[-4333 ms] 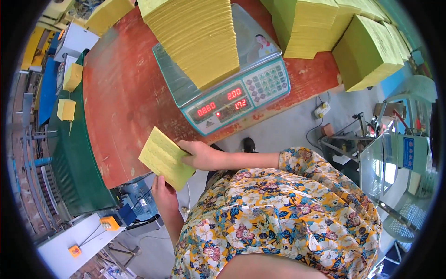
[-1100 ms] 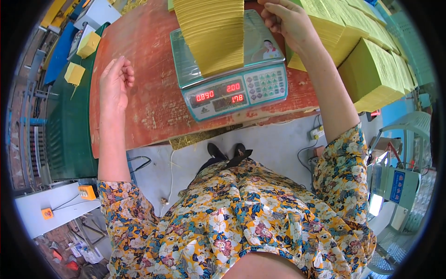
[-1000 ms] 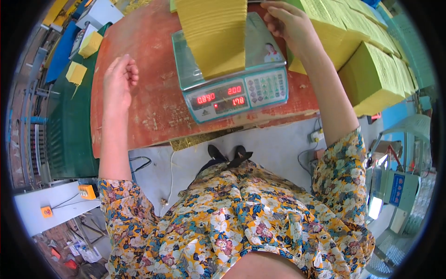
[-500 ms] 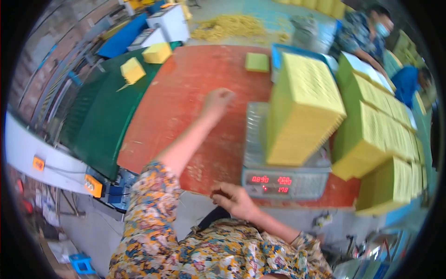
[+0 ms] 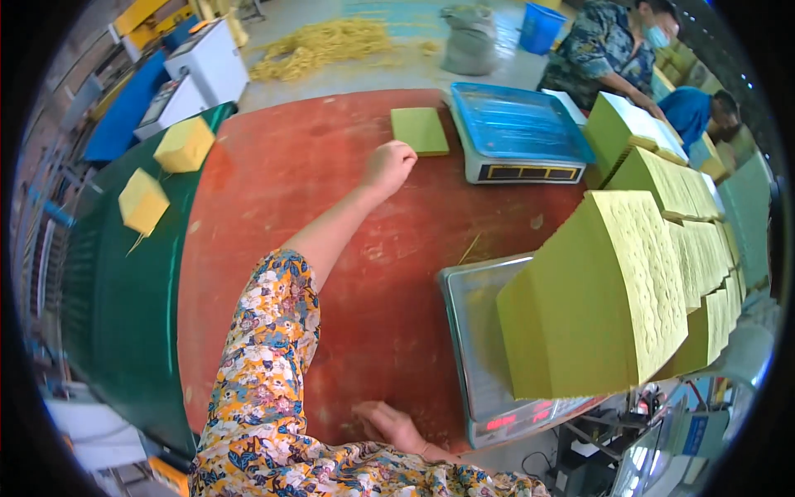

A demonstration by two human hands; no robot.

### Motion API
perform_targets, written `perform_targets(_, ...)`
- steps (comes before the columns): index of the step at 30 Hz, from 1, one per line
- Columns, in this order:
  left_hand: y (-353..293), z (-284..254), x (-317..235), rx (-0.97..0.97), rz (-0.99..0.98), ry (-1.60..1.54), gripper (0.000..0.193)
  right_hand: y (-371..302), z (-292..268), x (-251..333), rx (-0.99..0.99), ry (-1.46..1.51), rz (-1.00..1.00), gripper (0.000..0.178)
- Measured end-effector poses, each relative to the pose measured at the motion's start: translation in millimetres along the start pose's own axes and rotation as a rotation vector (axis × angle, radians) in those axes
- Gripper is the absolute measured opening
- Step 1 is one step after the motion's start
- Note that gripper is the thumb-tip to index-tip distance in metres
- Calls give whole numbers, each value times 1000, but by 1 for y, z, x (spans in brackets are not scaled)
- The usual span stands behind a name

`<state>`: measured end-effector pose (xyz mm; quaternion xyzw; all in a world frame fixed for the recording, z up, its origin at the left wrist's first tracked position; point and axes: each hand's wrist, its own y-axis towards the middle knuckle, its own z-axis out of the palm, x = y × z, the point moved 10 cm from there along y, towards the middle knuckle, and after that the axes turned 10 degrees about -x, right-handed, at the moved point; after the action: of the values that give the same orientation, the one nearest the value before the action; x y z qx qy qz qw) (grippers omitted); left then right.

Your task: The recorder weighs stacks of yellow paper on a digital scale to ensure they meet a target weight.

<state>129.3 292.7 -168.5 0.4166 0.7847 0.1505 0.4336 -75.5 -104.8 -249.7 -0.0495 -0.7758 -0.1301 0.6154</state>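
Observation:
My left hand [image 5: 391, 168] reaches over the red tabletop [image 5: 331, 224] with its fingers curled closed; nothing shows in them. Just beyond its fingertips lies a low stack of yellow-green paper sheets [image 5: 420, 131]. My right hand [image 5: 391, 424] is low at the table's near edge, slightly blurred, its fingers loosely extended and holding nothing visible. To its right a digital scale [image 5: 489, 306] with a metal pan and red lit display carries a tall stack of yellow paper [image 5: 571, 306]. The two hands are well apart, and neither touches the scale.
A second scale [image 5: 522, 124] with a blue tray stands at the far right. Several yellow paper stacks [image 5: 654, 178] line the right edge. Two yellow blocks [image 5: 184, 145] sit on the green conveyor belt [image 5: 124, 282] at left. Two people [image 5: 609, 50] are beyond the stacks.
My view has shifted, so the scale and tall stack appear lower and farther right. My left hand is now closer to the low paper stack; my right hand appears lower.

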Motion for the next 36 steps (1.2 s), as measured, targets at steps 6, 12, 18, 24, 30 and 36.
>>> perform_targets(6, 36, 42, 39, -14, 130, 138, 21, 13, 7, -7, 111, -51, 112, 42)
perform_targets(12, 43, 55, 67, 58, 149, 186, 20, 27, 9, -3, 139, -79, 150, 41)
perform_targets(18, 47, 59, 59, -9, 200, 127, 12, 34, 5, 10, 99, -72, 66, 41)
perform_targets(24, 46, 67, 65, 24, 152, 219, 9, 32, 2, 11, 63, -122, 88, 41)
perform_targets(30, 51, 22, 46, -177, 177, 153, 10, 29, 4, 12, 54, -102, 63, 39)
perform_targets(36, -41, -83, -12, -107, 107, -61, 14, 26, 0, 15, -75, -181, -30, 30)
